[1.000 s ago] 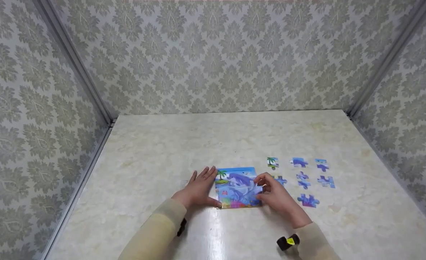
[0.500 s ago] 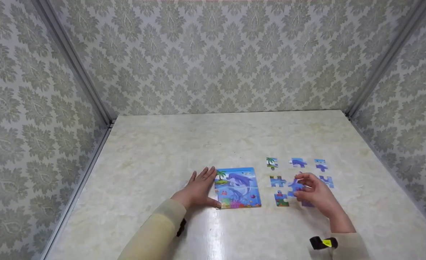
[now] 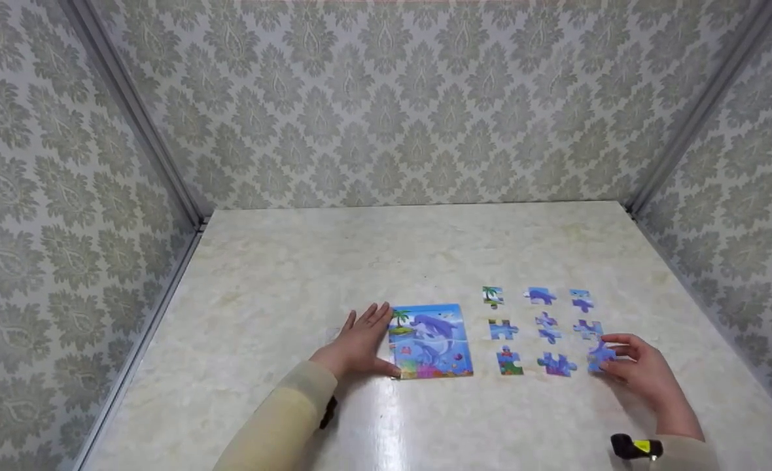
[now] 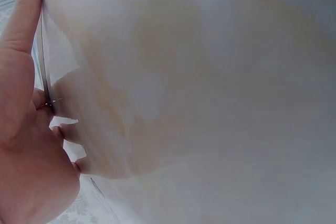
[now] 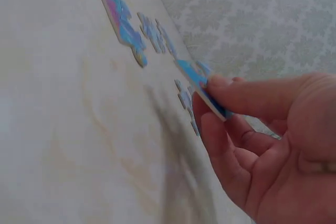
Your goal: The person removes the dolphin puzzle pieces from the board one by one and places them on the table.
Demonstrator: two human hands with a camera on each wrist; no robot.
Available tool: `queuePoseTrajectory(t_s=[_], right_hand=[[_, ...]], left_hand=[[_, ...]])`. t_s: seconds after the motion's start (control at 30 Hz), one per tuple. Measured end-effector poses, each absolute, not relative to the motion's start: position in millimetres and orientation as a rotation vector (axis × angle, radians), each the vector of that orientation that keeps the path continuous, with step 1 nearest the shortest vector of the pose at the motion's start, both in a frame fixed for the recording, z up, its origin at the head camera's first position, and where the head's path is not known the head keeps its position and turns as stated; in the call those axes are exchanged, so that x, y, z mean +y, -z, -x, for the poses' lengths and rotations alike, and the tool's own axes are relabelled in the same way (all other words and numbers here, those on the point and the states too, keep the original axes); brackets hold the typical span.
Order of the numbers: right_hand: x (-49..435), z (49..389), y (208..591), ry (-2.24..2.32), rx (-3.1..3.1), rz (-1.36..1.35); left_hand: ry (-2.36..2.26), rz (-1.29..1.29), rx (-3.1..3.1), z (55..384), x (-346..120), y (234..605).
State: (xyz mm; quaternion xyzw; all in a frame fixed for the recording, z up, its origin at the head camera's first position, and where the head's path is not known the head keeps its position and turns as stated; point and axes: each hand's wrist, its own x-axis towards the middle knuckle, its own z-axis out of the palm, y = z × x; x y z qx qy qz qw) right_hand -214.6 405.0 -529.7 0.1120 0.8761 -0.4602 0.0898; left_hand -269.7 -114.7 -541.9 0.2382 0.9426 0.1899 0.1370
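Note:
A square dolphin picture puzzle board (image 3: 430, 341) lies flat near the middle of the table. My left hand (image 3: 354, 350) rests along its left edge, fingers straight and spread, thumb at the lower left corner. To the right, my right hand (image 3: 648, 373) pinches a blue jigsaw piece (image 3: 600, 357) at the lower right of several loose pieces. In the right wrist view the held piece (image 5: 191, 76) is tilted between thumb and fingers, raised off the table. The left wrist view shows the left thumb (image 4: 25, 19) against the board's thin edge.
Loose jigsaw pieces (image 3: 548, 328) lie in spaced rows to the right of the board, among them a palm tree piece (image 3: 492, 295) and a red-and-green piece (image 3: 509, 361). Patterned walls (image 3: 386, 118) enclose the pale table (image 3: 281, 261) at the back and sides.
My right hand has carried the jigsaw piece from the board's right edge, across the loose pieces, to their lower right end. The left hand and board have stayed in place.

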Motion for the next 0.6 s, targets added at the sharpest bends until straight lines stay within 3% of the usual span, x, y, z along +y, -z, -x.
queuePoseTrajectory(t_s=[0.6], right_hand=[[400.7, 224.8, 538.3, 1.087, 2.682, -0.345]], left_hand=[[-0.543, -0.693, 2.726, 268.1, -115.1, 538.9]])
